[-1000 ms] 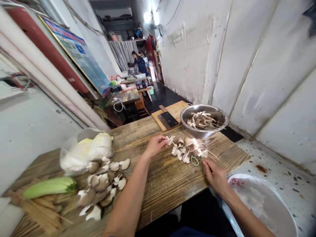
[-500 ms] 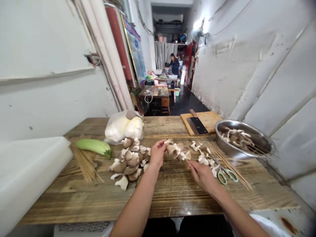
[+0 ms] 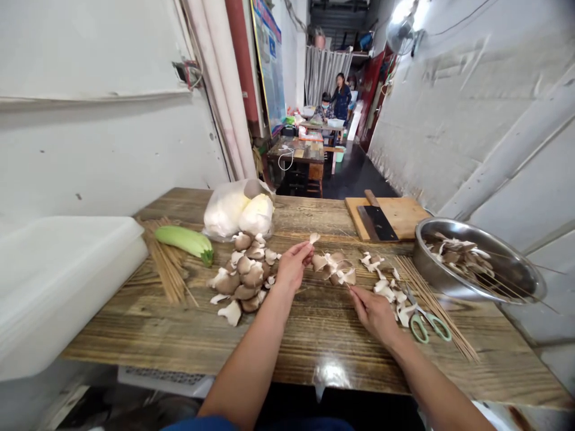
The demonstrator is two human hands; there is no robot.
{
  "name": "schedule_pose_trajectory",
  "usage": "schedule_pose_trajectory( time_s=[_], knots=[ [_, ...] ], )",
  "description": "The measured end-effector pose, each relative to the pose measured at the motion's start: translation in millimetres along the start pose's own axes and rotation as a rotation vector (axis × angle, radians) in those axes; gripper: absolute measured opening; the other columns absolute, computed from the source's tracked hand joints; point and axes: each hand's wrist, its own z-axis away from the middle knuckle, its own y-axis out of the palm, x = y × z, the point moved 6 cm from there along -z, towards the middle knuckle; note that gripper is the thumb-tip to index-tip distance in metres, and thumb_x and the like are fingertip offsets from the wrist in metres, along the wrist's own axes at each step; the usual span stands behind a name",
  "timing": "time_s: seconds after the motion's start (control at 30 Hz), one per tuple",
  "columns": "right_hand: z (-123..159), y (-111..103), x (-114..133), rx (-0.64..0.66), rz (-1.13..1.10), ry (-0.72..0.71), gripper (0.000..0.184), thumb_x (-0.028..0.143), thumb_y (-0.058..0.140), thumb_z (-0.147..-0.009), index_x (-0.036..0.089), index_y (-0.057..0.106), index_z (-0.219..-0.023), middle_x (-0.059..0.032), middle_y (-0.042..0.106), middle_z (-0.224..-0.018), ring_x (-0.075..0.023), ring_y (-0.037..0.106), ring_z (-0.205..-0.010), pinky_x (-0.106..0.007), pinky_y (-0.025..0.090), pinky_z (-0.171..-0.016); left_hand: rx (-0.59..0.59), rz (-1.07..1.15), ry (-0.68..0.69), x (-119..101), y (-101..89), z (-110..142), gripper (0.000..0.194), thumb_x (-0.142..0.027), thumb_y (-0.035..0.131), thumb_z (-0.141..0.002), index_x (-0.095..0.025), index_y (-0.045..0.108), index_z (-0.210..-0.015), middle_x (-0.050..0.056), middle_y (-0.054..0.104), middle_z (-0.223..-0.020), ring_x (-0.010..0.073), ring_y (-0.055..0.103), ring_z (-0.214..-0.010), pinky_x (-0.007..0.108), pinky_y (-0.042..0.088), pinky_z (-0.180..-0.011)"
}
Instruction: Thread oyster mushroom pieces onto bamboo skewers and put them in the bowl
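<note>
My left hand [image 3: 293,267] pinches a small oyster mushroom [image 3: 315,237] between thumb and fingertips, held upright. In my right hand [image 3: 374,310] is the lower end of a thin wooden skewer [image 3: 349,286], with several oyster mushrooms [image 3: 334,267] threaded on it. The skewer's far tip cannot be made out. Left of my left hand lies a heap of loose oyster mushrooms [image 3: 248,274]. Trimmed mushroom pieces [image 3: 385,291] lie beyond and beside my right hand, next to green-handled scissors [image 3: 429,325].
Bare skewers [image 3: 442,314] lie near a steel bowl [image 3: 424,263] of skewered mushrooms. A cleaver [image 3: 376,222] rests on a cutting board [image 3: 404,214]. Leftward are a bagged white item [image 3: 224,209], a green gourd [image 3: 184,240], more skewers [image 3: 164,272] and a white container [image 3: 72,281]. Two people are far back.
My left hand has drawn the small mushroom slightly away from the skewered ones and turned it upright. My right hand keeps its hold on the skewer. The camera view has shifted.
</note>
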Motion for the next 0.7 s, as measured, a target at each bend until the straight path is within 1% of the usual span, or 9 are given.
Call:
schedule_pose_trajectory(
  time_s=[0.1,0.27,0.43,0.57,0.7],
  knots=[
    [-0.2,-2.3,-0.1,-0.006,0.021,0.013,0.024,0.021,0.041,-0.090,0.016,0.062,-0.099,-0.0080,0.072,-0.085,-0.0147,0.067,-0.063,-0.022,0.051,-0.057,0.023,-0.016,-0.029,6.1,1.3,-0.3,0.026,-0.023,0.079,-0.052,-0.012,0.069,-0.073,0.000,0.063,-0.062,0.0066,0.053,-0.058,0.020,0.040,-0.058],
    [-0.2,-1.1,3.1,0.016,-0.001,0.012,0.024,0.021,0.041,-0.090,0.015,0.063,-0.097,-0.0088,0.071,-0.083,-0.0146,0.067,-0.063,-0.021,0.050,-0.058,0.063,-0.021,-0.070,11.2,3.2,-1.2,0.022,-0.025,0.080,-0.052,-0.011,0.068,-0.065,0.001,0.063,-0.062,0.0077,0.053,-0.059,0.021,0.041,-0.060],
    [0.5,2.8,4.2,0.061,-0.015,0.020,0.025,0.020,0.039,-0.091,0.015,0.063,-0.096,-0.0081,0.071,-0.081,-0.0143,0.066,-0.063,-0.022,0.050,-0.059,0.105,-0.012,-0.150,13.9,5.4,1.0,0.020,-0.023,0.079,-0.055,-0.011,0.067,-0.065,0.002,0.064,-0.064,0.0084,0.055,-0.062,0.021,0.043,-0.063],
    [1.3,4.6,4.5,0.069,-0.009,0.018,0.025,0.021,0.039,-0.091,0.015,0.063,-0.096,-0.0085,0.071,-0.082,-0.0149,0.066,-0.066,-0.022,0.051,-0.062,0.150,-0.015,-0.156,15.0,8.6,2.7,0.020,-0.023,0.079,-0.056,-0.011,0.065,-0.064,0.001,0.061,-0.061,0.0084,0.054,-0.059,0.022,0.044,-0.064],
    [1.8,4.0,4.6,0.055,-0.010,0.021,0.025,0.020,0.040,-0.091,0.015,0.063,-0.096,-0.0088,0.071,-0.084,-0.0150,0.067,-0.067,-0.022,0.051,-0.063,0.145,0.004,-0.171,15.0,9.4,3.6,0.018,-0.023,0.078,-0.056,-0.012,0.064,-0.061,0.000,0.060,-0.059,0.0088,0.054,-0.058,0.022,0.044,-0.063]
  ],
)
